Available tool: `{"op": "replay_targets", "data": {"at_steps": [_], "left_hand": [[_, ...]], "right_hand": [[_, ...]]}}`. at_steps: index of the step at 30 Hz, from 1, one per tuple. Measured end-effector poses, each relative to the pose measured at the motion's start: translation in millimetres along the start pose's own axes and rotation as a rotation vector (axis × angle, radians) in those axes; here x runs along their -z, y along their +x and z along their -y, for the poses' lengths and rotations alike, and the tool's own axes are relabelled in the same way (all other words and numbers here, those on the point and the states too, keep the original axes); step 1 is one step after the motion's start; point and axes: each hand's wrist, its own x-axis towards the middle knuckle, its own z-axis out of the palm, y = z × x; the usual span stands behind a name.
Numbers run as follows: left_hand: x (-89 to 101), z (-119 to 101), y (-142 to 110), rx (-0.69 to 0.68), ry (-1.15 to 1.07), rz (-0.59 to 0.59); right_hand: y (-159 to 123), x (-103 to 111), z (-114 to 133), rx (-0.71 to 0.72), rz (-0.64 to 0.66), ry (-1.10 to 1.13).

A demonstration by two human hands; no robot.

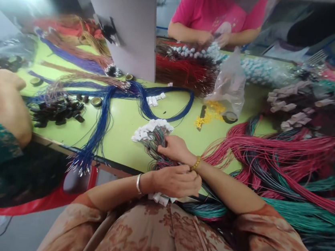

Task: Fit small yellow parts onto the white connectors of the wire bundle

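My right hand (177, 149), with a yellow bracelet at the wrist, lies closed on a bundle of thin dark, red and green wires (156, 145). White connectors (151, 129) cluster at the bundle's far end, on the table. Nearer my body, my left hand (177, 181) crosses in front of the right wrist, a silver bangle above it. Its fingers are curled in, and whatever they hold is hidden. More white connectors (162, 198) show below the left hand, at the table's front edge.
Red and green wires (288, 155) pile up on the right. Blue wires (96, 133) hang over the front edge, near black connectors (60, 113). Yellow pieces (209, 113) lie by a plastic bag (231, 84). Co-workers' arms (9, 103) show at left and across the table.
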Motion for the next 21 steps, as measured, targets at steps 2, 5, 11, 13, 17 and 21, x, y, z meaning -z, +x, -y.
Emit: {"op": "replay_targets", "data": {"at_steps": [2, 5, 11, 13, 17, 21], "left_hand": [[9.7, -6.4, 0.6, -0.006, -0.023, -0.067], [26.6, -16.4, -12.9, 0.288, -0.143, -0.222], [38.5, -27.6, -66.8, 1.333, -0.239, -0.514], [38.5, -23.7, -74.7, 1.649, -0.512, -0.719], [38.1, 2.9, -68.0, 1.861, -1.209, -0.859], [30.7, 34.5, -55.0, 1.759, -1.468, -0.912]], "right_hand": [[-2.3, -5.4, -3.9, 0.013, -0.037, 0.065], [-10.1, -11.4, -11.3, 0.033, -0.089, 0.183], [-22.2, -13.2, -13.4, 0.091, -0.183, 0.235], [-25.4, -12.6, -11.8, 0.112, -0.198, 0.201], [-32.6, -13.1, -10.2, 0.201, -0.212, 0.16], [-35.8, -15.4, -11.9, 0.228, -0.254, 0.145]]}}
